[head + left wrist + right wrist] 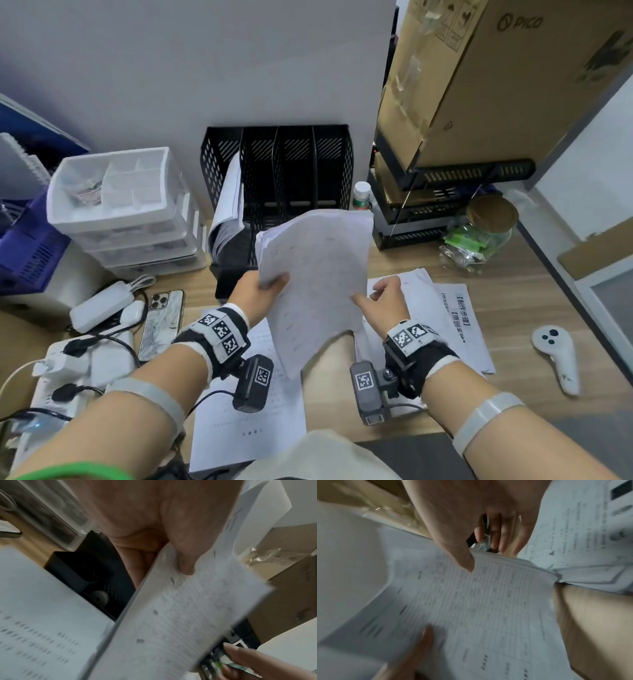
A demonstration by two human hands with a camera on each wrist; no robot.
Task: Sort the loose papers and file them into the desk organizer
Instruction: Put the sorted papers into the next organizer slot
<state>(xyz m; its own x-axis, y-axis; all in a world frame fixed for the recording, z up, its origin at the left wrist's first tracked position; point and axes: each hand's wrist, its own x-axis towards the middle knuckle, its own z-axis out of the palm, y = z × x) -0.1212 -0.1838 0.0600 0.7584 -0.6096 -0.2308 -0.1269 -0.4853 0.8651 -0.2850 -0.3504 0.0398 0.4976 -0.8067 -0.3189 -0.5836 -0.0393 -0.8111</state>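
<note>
My left hand (pixel 270 282) grips a stack of printed papers (pixel 315 274) by its left edge, thumb on top, and holds it tilted above the desk in front of the black mesh desk organizer (pixel 277 164). The organizer's leftmost slot holds filed sheets (pixel 229 195); its other slots look dark. My right hand (pixel 370 294) is at the stack's right edge: its thumb touches the top sheet (pixel 479 608) and its fingers (pixel 496 536) curl loosely beyond the edge. More loose papers (pixel 455 325) lie on the desk under my right hand. A single sheet (pixel 246 411) lies under my left wrist.
A white drawer unit (pixel 120 205) stands left of the organizer. Near it lie a phone (pixel 161 322) and a power strip with chargers (pixel 68 366). At right are a small bottle (pixel 362 195), black trays (pixel 428 205), a glass jar (pixel 479 236), a cardboard box (pixel 496 85) and a white controller (pixel 558 356).
</note>
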